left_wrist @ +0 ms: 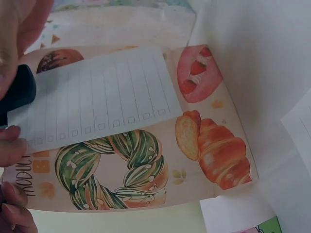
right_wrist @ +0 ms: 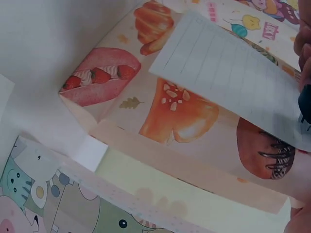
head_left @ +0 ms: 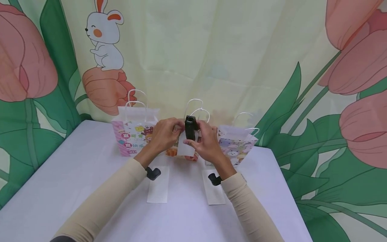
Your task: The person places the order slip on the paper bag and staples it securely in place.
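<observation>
A paper gift bag printed with breads stands in the middle, a white lined paper slip lying against its front. My right hand grips a small black stapler over the top of the slip and bag. At the bag's top edge, my left hand pinches the bag beside the stapler. The left wrist view shows the stapler's dark end over the slip's upper end, with fingertips around it. Whether the stapler's jaws are pressed together is hidden.
A pink-edged gift bag stands to the left, another patterned bag to the right. Two white slips lie nearer on the white tablecloth. A printed curtain hangs behind.
</observation>
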Tool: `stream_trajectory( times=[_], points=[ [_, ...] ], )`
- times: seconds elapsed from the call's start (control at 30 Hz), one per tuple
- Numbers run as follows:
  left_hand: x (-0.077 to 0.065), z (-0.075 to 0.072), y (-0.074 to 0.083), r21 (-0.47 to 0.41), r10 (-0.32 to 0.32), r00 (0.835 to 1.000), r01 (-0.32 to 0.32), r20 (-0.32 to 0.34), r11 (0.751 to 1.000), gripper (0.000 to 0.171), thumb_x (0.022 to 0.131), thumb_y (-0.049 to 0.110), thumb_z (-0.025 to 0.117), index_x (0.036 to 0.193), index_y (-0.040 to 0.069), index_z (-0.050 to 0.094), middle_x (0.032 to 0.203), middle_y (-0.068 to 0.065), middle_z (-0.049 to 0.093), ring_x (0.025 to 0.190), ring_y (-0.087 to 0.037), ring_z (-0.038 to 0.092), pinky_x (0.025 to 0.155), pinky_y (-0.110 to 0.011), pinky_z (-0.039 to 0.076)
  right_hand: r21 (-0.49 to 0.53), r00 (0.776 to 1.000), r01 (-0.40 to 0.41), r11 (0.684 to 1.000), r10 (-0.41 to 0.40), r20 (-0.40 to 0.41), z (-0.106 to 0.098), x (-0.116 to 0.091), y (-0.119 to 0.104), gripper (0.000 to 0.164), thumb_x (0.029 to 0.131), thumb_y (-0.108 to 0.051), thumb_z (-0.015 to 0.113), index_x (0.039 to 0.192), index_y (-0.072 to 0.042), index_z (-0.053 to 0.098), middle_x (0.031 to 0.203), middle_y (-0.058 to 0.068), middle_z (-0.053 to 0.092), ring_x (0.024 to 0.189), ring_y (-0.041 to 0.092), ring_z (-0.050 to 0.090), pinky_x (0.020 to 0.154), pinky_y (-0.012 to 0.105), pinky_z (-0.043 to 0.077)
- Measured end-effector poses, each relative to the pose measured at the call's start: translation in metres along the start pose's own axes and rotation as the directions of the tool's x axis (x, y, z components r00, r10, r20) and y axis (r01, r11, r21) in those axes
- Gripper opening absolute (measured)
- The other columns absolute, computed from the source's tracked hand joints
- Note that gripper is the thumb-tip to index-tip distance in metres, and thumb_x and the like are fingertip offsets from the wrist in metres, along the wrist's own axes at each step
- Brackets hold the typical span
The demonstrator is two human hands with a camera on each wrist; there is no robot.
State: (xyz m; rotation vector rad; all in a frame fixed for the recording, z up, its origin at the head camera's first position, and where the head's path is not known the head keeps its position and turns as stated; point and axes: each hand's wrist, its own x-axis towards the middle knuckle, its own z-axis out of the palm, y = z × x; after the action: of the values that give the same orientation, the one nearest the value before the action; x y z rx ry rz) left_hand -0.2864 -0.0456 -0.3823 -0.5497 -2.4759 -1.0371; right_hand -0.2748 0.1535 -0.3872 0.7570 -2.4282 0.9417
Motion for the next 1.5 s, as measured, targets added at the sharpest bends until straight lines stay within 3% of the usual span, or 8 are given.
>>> stream_trajectory(
  times=[0.2, 0.4, 0.6, 0.93, 1.0, 1.17, 1.3, 1.5],
  points=[
    [0.000, -0.001, 0.000, -0.001, 0.005, 1.000, -0.005, -0.003, 1.000, 0.012, 0.097, 0.011, 0.077, 0.107, 0.012, 0.083, 0.103, -0.006, 0.081, 0.082, -0.023, 0.067, 0.071, -0.035, 0.052, -0.047, 1.000, 0.002, 0.999, -0.003, -0.024, 0.002, 0.001, 0.002, 0.075, 0.072, -0.023, 0.100, 0.134, -0.009, 0.062, 0.125, 0.008, 0.071, 0.119, 0.027, 0.068, 0.093, 0.046, 0.030],
    [0.001, 0.000, -0.001, -0.021, 0.032, 0.999, -0.032, -0.014, 0.999, 0.012, 0.097, 0.011, 0.077, 0.106, 0.015, 0.084, 0.106, -0.004, 0.082, 0.094, -0.024, 0.074, 0.076, -0.035, 0.056, -0.057, 0.996, -0.073, 0.996, 0.075, 0.038, -0.003, 0.003, 0.000, 0.067, 0.081, -0.023, 0.094, 0.136, -0.009, 0.058, 0.129, 0.010, 0.073, 0.123, 0.028, 0.069, 0.100, 0.047, 0.031],
    [-0.001, 0.000, -0.003, -0.011, 0.053, 0.999, -0.053, -0.011, 0.999, 0.010, 0.097, 0.010, 0.076, 0.100, 0.017, 0.084, 0.103, -0.003, 0.081, 0.078, -0.020, 0.064, 0.065, -0.030, 0.046, 0.015, 0.983, -0.155, 0.988, 0.153, 0.097, -0.006, 0.004, -0.003, 0.064, 0.086, -0.021, 0.089, 0.139, -0.008, 0.056, 0.130, 0.015, 0.076, 0.128, 0.033, 0.063, 0.110, 0.051, 0.029],
    [-0.001, 0.001, 0.000, -0.018, 0.071, 0.997, -0.072, -0.013, 0.997, 0.009, 0.096, 0.009, 0.078, 0.100, 0.015, 0.083, 0.104, -0.003, 0.082, 0.080, -0.020, 0.067, 0.066, -0.030, 0.047, 0.115, 0.971, -0.235, 0.965, 0.238, -0.015, 0.000, 0.002, -0.007, 0.057, 0.081, -0.014, 0.092, 0.128, -0.007, 0.061, 0.122, 0.017, 0.079, 0.123, 0.034, 0.066, 0.108, 0.051, 0.046],
    [0.000, 0.000, 0.001, -0.015, 0.070, 0.997, -0.070, -0.008, 0.997, 0.009, 0.097, 0.010, 0.078, 0.101, 0.015, 0.083, 0.104, -0.003, 0.082, 0.080, -0.019, 0.067, 0.067, -0.029, 0.048, 0.117, 0.967, -0.245, 0.962, 0.251, -0.041, 0.001, 0.002, -0.008, 0.056, 0.080, -0.014, 0.093, 0.126, -0.006, 0.062, 0.120, 0.018, 0.079, 0.120, 0.035, 0.063, 0.106, 0.051, 0.043],
    [0.001, -0.001, 0.003, -0.012, 0.059, 0.998, -0.059, -0.005, 0.998, 0.009, 0.098, 0.012, 0.077, 0.103, 0.015, 0.083, 0.103, -0.002, 0.082, 0.077, -0.019, 0.065, 0.066, -0.030, 0.048, 0.090, 0.963, -0.244, 0.966, 0.252, -0.095, 0.004, 0.004, -0.007, 0.057, 0.079, -0.016, 0.095, 0.125, -0.006, 0.064, 0.117, 0.018, 0.080, 0.106, 0.033, 0.052, 0.096, 0.047, 0.033],
    [0.002, -0.001, 0.003, -0.026, 0.055, 0.999, -0.055, -0.002, 0.998, 0.010, 0.098, 0.011, 0.075, 0.102, 0.015, 0.083, 0.103, -0.003, 0.082, 0.079, -0.020, 0.067, 0.068, -0.031, 0.050, 0.040, 0.970, -0.218, 0.975, 0.221, -0.099, 0.002, 0.005, -0.006, 0.059, 0.078, -0.018, 0.095, 0.127, -0.007, 0.065, 0.118, 0.017, 0.080, 0.101, 0.032, 0.054, 0.091, 0.044, 0.032],
    [-0.001, -0.003, 0.000, -0.026, 0.031, 1.000, -0.031, -0.001, 0.999, 0.010, 0.098, 0.010, 0.076, 0.103, 0.015, 0.084, 0.104, -0.003, 0.082, 0.082, -0.020, 0.069, 0.071, -0.032, 0.053, 0.035, 0.989, -0.150, 0.988, 0.150, 0.018, -0.003, 0.006, -0.005, 0.063, 0.078, -0.018, 0.096, 0.130, -0.008, 0.063, 0.123, 0.015, 0.078, 0.119, 0.032, 0.067, 0.107, 0.048, 0.042]
  ],
)
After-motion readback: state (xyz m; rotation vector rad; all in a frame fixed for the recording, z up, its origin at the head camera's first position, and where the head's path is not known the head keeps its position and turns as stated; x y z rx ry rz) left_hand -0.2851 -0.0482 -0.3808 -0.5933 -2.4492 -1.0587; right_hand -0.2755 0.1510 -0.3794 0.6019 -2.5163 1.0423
